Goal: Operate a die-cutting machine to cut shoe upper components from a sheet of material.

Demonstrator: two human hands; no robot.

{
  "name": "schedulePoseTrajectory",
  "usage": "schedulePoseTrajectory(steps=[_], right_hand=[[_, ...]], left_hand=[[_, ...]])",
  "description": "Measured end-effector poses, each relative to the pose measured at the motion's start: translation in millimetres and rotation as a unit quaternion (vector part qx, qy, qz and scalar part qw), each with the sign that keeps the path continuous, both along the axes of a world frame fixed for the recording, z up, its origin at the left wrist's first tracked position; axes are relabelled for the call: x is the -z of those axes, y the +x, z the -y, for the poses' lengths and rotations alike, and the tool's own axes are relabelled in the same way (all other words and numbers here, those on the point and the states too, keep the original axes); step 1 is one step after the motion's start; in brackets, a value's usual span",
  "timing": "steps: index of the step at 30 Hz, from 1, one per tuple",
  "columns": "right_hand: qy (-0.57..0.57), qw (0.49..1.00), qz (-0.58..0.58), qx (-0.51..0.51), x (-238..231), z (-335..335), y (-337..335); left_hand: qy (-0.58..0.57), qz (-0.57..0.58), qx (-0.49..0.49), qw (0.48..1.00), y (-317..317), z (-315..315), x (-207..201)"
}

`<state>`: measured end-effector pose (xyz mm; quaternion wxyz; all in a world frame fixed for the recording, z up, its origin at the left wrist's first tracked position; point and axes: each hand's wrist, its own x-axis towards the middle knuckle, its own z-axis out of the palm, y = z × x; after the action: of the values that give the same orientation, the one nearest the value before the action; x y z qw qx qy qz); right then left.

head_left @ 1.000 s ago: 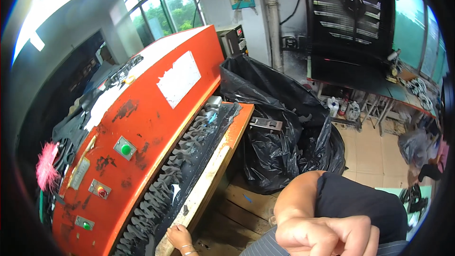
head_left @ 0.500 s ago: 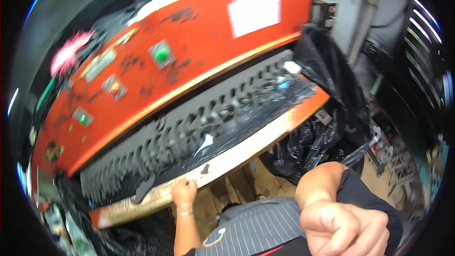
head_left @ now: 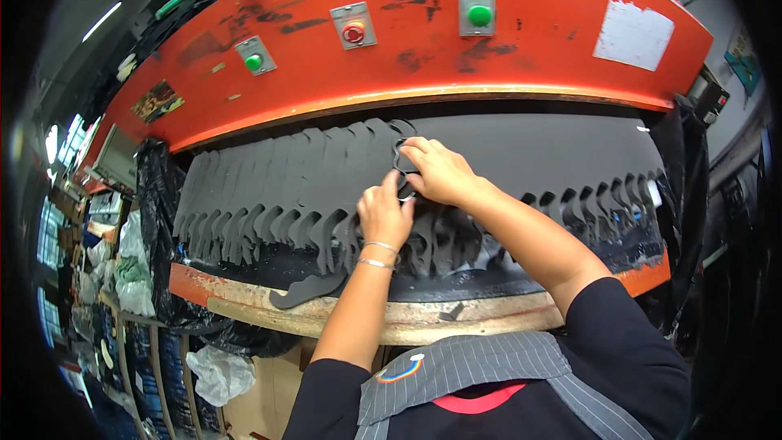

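A dark grey foam sheet (head_left: 529,143) lies under the red machine, its near edge cut into a row of wavy strips. On it stands a thin, wavy-outlined cutting die (head_left: 398,156). My right hand (head_left: 441,171) grips the die from the right, with fingers curled over its upper part. Just below, my left hand (head_left: 384,213) closes on its near end. Both hands partly cover the die. One loose curved foam piece (head_left: 308,290) rests at the wooden front edge, left of my left forearm.
Above the sheet spans the red machine beam (head_left: 423,57), carrying a red button (head_left: 353,32) and green buttons (head_left: 480,15). A worn wooden ledge (head_left: 456,319) borders the front. Black plastic hangs at both sides. Wrapped stock and a white plastic bag (head_left: 220,375) sit lower left.
My view has turned level toward the machine. My left hand has gone from the wooden ledge, and my right from close in front of me, to the cutting die on the sheet.
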<state>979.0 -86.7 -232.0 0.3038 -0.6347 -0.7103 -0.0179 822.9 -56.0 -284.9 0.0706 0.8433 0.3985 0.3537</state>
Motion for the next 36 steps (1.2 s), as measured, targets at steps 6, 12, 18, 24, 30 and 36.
schedulePoseTrajectory(steps=[6, 12, 18, 24, 30, 36], right_hand=[[-0.424, 0.882, 0.208, 0.015, -36, -60, 13], [-0.387, 0.909, -0.086, -0.13, -16, -92, 65], [-0.159, 0.894, -0.395, -0.143, -43, -40, 90], [-0.17, 0.985, 0.017, 0.019, 25, -19, 73], [-0.12, 0.983, -0.104, 0.095, 31, 32, 42], [-0.068, 0.991, -0.011, 0.117, 40, 27, 24]], left_hand=[[-0.051, 0.071, 0.082, 0.993, 15, -21, -10], [-0.281, 0.231, 0.172, 0.915, 27, -40, -12], [-0.109, -0.144, 0.16, 0.97, 37, -73, -16], [-0.156, -0.194, 0.086, 0.965, 62, -89, -12], [-0.174, -0.205, 0.089, 0.959, 58, -83, -19], [-0.173, -0.19, 0.106, 0.961, 58, -84, -19]])
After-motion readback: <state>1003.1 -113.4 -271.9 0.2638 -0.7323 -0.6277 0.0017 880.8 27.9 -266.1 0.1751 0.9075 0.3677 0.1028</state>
